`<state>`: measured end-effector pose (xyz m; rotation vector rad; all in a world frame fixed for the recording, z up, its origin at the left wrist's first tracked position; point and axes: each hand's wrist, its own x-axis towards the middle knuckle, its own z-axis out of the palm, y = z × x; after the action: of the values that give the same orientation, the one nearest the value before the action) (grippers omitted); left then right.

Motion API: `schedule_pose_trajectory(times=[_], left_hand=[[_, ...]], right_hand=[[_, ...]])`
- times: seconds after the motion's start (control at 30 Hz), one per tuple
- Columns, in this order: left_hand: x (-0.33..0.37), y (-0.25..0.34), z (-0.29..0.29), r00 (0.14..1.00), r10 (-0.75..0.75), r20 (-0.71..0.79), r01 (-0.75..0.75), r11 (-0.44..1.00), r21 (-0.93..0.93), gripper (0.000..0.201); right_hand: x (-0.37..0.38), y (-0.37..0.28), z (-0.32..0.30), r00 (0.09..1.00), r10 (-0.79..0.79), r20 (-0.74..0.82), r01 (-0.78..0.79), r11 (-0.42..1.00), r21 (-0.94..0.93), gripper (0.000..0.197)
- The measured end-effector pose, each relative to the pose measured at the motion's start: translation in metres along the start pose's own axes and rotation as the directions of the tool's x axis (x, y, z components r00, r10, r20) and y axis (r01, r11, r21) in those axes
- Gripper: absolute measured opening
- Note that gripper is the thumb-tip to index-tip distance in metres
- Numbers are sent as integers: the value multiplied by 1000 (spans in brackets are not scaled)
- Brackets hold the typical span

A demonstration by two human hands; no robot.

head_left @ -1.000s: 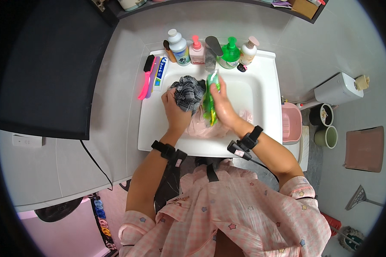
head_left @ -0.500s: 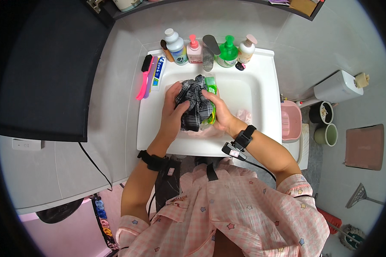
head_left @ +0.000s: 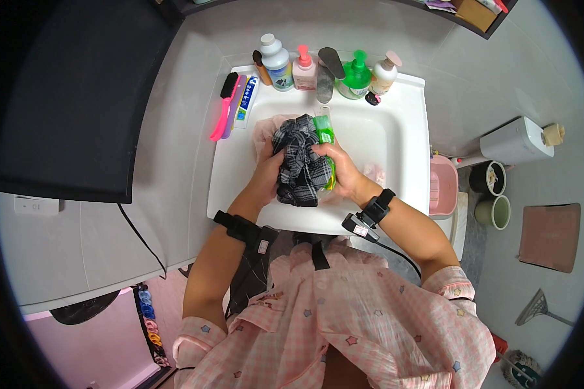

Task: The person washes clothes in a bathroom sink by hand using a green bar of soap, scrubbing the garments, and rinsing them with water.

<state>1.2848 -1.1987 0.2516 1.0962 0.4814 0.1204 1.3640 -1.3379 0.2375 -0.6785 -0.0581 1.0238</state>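
Observation:
Over the white sink (head_left: 396,139), a crumpled black-and-grey plaid cloth (head_left: 302,170) is held between my two hands. My left hand (head_left: 266,174) grips its left side, the fingers mostly hidden behind the cloth. From the right, my right hand (head_left: 345,170) is closed on the cloth with the thumb on its edge. A green plastic packet (head_left: 325,135) is pressed between that hand and the cloth. Thin pinkish translucent plastic (head_left: 266,129) shows behind the cloth at the left, and another pale pink crumpled piece (head_left: 374,174) lies in the basin.
Along the sink's back stand a white bottle (head_left: 277,65), a pink pump bottle (head_left: 304,70), the grey faucet (head_left: 326,78), a green pump bottle (head_left: 355,78) and a white pump bottle (head_left: 384,74). A pink brush (head_left: 224,107) and toothpaste tube (head_left: 246,100) lie left. A pink basin (head_left: 442,188) is at right.
The plaid cloth has shifted and been bunched differently, hanging slightly lower toward me. My left hand has slid down its side, and more pinkish plastic shows behind it. The view has shifted slightly.

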Motion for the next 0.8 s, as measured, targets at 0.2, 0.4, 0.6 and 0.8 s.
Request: schedule_pose_trajectory(times=[0.2, 0.4, 0.6, 0.8], left_hand=[[-11, 16, 7, 922, -151, 357, 295, 872, -391, 40], [-13, -12, -21, 983, -98, 158, 143, 942, -304, 42], [5, -28, -23, 959, -131, 253, 219, 908, -357, 39], [-9, -13, -7, 834, -194, 516, 473, 734, -488, 40]], right_hand=[[0, -10, -13, 998, -57, -21, 55, 995, -84, 57], [-3, -17, -10, 993, 64, -104, -61, 998, 28, 55], [4, -8, -15, 1000, 4, 18, -3, 999, -54, 57], [5, -28, -7, 983, -165, 76, 181, 836, -518, 77]])
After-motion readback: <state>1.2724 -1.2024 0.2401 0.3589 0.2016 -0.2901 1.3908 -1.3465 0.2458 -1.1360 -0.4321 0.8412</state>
